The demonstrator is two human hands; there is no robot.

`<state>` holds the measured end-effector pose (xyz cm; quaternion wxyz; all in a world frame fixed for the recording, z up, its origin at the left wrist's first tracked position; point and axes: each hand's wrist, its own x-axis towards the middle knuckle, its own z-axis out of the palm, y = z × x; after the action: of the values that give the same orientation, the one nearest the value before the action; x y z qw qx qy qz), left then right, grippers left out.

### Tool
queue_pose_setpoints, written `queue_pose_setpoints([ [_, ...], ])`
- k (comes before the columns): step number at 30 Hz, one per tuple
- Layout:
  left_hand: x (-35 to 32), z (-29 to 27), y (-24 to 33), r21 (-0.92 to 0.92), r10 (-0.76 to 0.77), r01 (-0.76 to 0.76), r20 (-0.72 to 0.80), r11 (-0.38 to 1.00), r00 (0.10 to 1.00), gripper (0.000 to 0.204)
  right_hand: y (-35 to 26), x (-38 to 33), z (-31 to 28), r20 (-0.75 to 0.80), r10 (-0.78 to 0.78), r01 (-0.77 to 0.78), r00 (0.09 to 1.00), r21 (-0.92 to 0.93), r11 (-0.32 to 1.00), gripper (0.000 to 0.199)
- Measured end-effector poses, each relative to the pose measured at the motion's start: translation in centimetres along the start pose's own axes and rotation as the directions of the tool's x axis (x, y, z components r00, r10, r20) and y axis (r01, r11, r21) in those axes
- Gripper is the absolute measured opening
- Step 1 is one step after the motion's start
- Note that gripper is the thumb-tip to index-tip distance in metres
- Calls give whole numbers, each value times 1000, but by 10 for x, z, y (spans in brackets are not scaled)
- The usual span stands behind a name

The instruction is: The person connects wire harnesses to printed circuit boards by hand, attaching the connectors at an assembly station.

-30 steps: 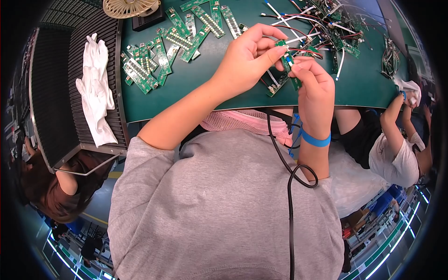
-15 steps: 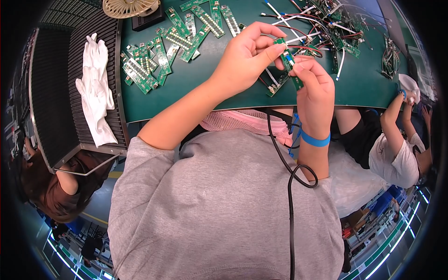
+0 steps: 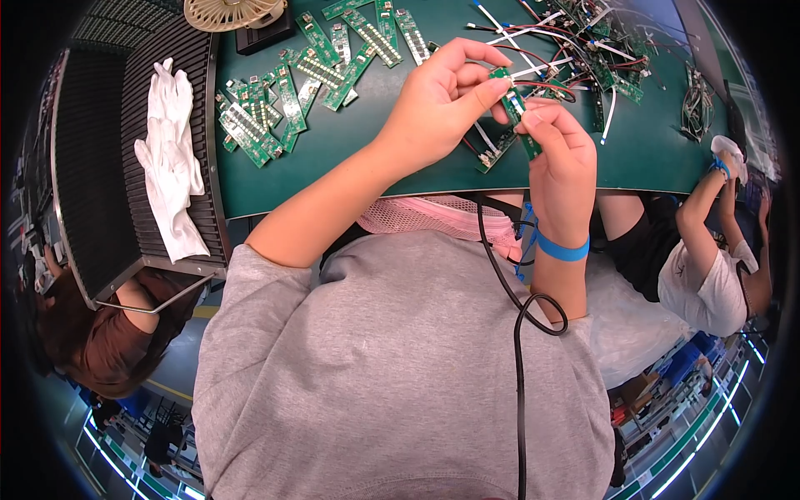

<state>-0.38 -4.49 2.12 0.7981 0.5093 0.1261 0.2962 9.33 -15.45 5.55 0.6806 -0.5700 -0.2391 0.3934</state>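
Observation:
Up at the far side of my body, above the table's near edge, a narrow green circuit board (image 3: 531, 147) is held tilted between both hands. My left hand (image 3: 450, 96) is closed, thumb and fingers pinching the board's upper end, beside red and black wires. Around the board's middle my right hand (image 3: 562, 150) is closed, with thumb and forefinger at a small white-and-blue strip on it; the fingertips partly hide that spot. Below the hands another green board (image 3: 497, 152) with wires lies on the table.
Several loose green boards (image 3: 333, 71) lie at the left of the green table (image 3: 375, 158). A heap of wired boards (image 3: 608, 50) sits far right. White gloves (image 3: 171, 158) rest on a black ribbed rack (image 3: 92, 150). A fan (image 3: 233, 12) stands at the back. Co-workers sit on both sides.
My right fingertips have shifted slightly on the board, and less blue shows on the small strip. My left hand keeps its place.

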Motion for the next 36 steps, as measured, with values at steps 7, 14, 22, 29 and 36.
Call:
queue_pose_setpoints([
  [7, -1, 1, 4, 37, -18, 18, 10, 999, 1000, 21, 0, 0, 0, -5, 5, -5, 1000, -1, 1000, 9],
  [14, -1, 1, 4, 38, -17, 17, 19, 999, 1000, 21, 0, 1, 1, 5, -7, 7, 1000, -5, 1000, 8],
  [22, -2, -1, 1, 59, -18, 17, 28, 998, 999, 32, 6, 1, 1, -9, -66, 64, 998, -108, 992, 7],
  [29, -1, 0, -4, -3, 5, -5, 11, 1000, 1000, 32, 18, 0, 8, 1, -419, 345, 908, -569, 746, 10],
  [36, -3, 4, -4, 33, 40, -40, 12, 999, 999, 34, 14, -3, 9, 72, -512, 417, 856, -683, 600, 10],
])
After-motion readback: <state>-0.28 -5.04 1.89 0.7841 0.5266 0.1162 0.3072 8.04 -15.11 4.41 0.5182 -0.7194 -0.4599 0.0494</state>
